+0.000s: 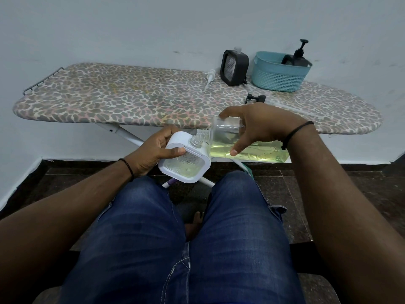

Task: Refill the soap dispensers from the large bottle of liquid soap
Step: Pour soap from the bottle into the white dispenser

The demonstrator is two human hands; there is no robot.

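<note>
Above lap, bottle (245,148) against dispenser (186,161).

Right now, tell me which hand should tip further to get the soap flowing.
Right hand: it holds the big soap bottle on its side, mouth at the white dispenser opening. The left hand only steadies the dispenser.

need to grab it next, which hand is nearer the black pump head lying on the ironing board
Right. The right hand, holding the large soap bottle, is just in front of the black pump head. The left hand, gripping the white dispenser, is lower and further left.
</note>
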